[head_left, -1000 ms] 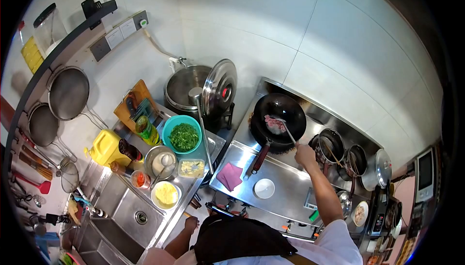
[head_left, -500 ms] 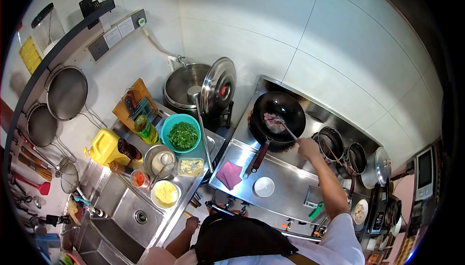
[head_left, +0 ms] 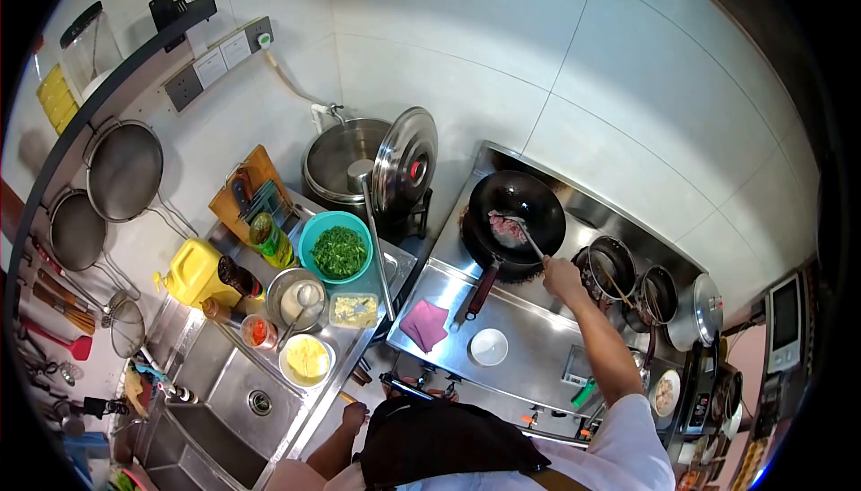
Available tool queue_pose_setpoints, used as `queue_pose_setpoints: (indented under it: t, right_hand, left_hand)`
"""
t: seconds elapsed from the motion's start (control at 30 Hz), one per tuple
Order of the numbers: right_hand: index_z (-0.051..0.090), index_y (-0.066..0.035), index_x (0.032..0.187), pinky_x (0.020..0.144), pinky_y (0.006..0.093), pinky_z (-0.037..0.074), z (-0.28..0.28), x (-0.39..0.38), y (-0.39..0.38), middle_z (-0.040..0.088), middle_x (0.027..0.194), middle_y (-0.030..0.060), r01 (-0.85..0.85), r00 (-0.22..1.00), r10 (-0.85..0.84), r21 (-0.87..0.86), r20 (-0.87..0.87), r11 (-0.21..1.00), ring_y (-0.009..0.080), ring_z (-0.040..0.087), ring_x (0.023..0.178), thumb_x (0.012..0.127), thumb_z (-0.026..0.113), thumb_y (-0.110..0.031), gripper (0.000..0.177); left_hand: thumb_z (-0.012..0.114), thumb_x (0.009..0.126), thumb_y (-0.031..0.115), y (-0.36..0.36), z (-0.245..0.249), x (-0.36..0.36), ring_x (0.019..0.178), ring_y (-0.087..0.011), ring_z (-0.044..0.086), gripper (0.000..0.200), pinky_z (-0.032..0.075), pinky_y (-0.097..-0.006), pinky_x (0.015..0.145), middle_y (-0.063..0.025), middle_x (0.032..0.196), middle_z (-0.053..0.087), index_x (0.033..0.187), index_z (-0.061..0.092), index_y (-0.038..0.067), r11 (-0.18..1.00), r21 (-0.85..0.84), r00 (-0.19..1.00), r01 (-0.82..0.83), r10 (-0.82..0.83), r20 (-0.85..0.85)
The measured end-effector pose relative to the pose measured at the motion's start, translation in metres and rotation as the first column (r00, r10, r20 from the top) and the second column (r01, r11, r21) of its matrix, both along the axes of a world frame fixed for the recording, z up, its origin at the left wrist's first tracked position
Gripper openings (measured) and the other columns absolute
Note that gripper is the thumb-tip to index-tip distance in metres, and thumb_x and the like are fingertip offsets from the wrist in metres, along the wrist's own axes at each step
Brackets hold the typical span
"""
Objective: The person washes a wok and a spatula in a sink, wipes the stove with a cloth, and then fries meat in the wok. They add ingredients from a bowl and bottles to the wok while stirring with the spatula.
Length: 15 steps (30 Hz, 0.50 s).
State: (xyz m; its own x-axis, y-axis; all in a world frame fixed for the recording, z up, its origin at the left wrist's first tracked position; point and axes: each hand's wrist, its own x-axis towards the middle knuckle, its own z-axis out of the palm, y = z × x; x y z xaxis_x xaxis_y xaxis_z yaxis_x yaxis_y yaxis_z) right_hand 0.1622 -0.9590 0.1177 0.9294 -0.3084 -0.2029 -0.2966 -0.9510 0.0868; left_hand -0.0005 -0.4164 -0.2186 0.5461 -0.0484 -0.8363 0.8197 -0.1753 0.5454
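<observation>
The right arm reaches forward from a white sleeve, slanting up and leftward, the forearm bare. At its end the right hand is closed around the handle of a metal cooking tool, back of the hand upward. The tool runs forward and left from the fist into the black wok, its far end among pieces of pinkish meat. The wok's handle lies left of this hand and points back toward the body. Just right of the hand is a small pot; nearer the body and to its left are a white bowl and a purple cloth.

The left hand is low beside the dark apron, elbow bent, fingers apparently curled. Whether it grips anything cannot be told; the tip of a wooden stick shows just beyond it.
</observation>
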Motion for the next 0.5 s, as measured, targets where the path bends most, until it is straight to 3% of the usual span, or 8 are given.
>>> queue_pose_setpoints:
  t: [0.03,0.07,0.1,0.13,0.17,0.27,0.37,0.5]
  right_hand:
    - [0.057,-0.006,0.114,0.073,0.0465,0.053,-0.002,0.001,-0.005,0.065,0.087,0.0207,-0.016,1.000,0.016,0.004,-0.003,1.000,0.0382,0.064,0.085,0.081,0.052,-0.007,0.034]
    - [0.057,-0.006,0.114,0.073,0.0465,0.053,0.005,-0.002,-0.007,0.065,0.087,0.0207,-0.018,1.000,0.018,0.002,0.004,1.000,0.0382,0.064,0.085,0.081,0.052,-0.007,0.034]
    - [0.056,-0.006,0.115,0.074,0.0464,0.052,0.019,-0.005,-0.007,0.065,0.089,0.0207,-0.011,1.000,0.011,0.039,-0.004,0.999,0.0376,0.064,0.086,0.082,0.051,-0.009,0.034]
    - [0.055,-0.006,0.116,0.075,0.0462,0.052,0.026,-0.005,-0.004,0.065,0.092,0.0207,-0.007,1.000,0.008,0.077,-0.015,0.997,0.0369,0.064,0.088,0.084,0.049,-0.010,0.033]
    - [0.055,-0.006,0.116,0.075,0.0462,0.052,0.023,-0.003,-0.003,0.065,0.092,0.0207,-0.015,1.000,0.016,0.077,-0.016,0.997,0.0369,0.064,0.088,0.084,0.049,-0.010,0.033]
    - [0.053,-0.007,0.120,0.076,0.0457,0.051,-0.008,-0.003,-0.008,0.065,0.093,0.0195,0.011,0.999,-0.013,0.035,0.038,0.999,0.0364,0.063,0.089,0.084,0.049,-0.010,0.037]
    - [0.056,-0.006,0.118,0.076,0.0455,0.052,-0.002,-0.015,-0.002,0.066,0.091,0.0189,-0.029,0.998,0.029,0.001,-0.058,1.000,0.0368,0.064,0.087,0.082,0.052,-0.010,0.036]
    - [0.062,-0.008,0.110,0.075,0.0450,0.052,0.041,-0.045,-0.012,0.067,0.090,0.0185,-0.047,0.995,0.047,-0.006,-0.094,0.999,0.0362,0.064,0.086,0.080,0.053,-0.009,0.032]
  left_hand:
    - [0.046,0.090,0.015,0.009,-0.016,-0.003,0.057,-0.0181,0.060,0.016,0.047,-0.0293,0.047,-0.0098,0.079,0.064,0.090,0.058,0.004,0.925,0.168,0.894,0.342,-0.375,0.245]
    - [0.047,0.090,0.014,0.012,-0.024,-0.001,0.059,-0.0185,0.061,0.015,0.048,-0.0299,0.048,-0.0101,0.079,0.064,0.091,0.059,0.004,0.718,0.402,0.600,0.568,-0.696,0.394]
    - [0.047,0.090,0.014,0.007,-0.015,0.003,0.059,-0.0185,0.061,0.015,0.048,-0.0299,0.048,-0.0101,0.079,0.064,0.091,0.059,0.004,0.723,0.403,0.603,0.561,-0.691,0.399]
    - [0.048,0.090,0.014,-0.001,-0.006,0.004,0.061,-0.0186,0.062,0.016,0.049,-0.0304,0.049,-0.0100,0.080,0.064,0.092,0.059,0.004,0.941,0.174,0.916,0.290,-0.326,0.235]
    - [0.048,0.090,0.014,-0.005,-0.004,0.003,0.063,-0.0186,0.062,0.016,0.049,-0.0309,0.050,-0.0099,0.081,0.064,0.092,0.060,0.004,0.995,0.023,0.995,-0.093,0.094,-0.036]
    - [0.048,0.090,0.015,-0.002,0.002,0.001,0.062,-0.0182,0.062,0.016,0.049,-0.0315,0.050,-0.0091,0.080,0.064,0.090,0.060,0.004,0.999,-0.026,0.999,-0.040,0.039,-0.031]
    - [0.048,0.089,0.015,0.012,-0.029,-0.002,0.060,-0.0177,0.060,0.016,0.048,-0.0308,0.049,-0.0083,0.078,0.064,0.089,0.060,0.004,0.947,0.112,0.861,0.303,-0.322,0.395]
    - [0.047,0.089,0.014,-0.004,0.000,0.004,0.057,-0.0174,0.060,0.016,0.047,-0.0303,0.047,-0.0088,0.077,0.064,0.088,0.060,0.004,1.000,0.009,1.000,-0.011,0.011,0.006]
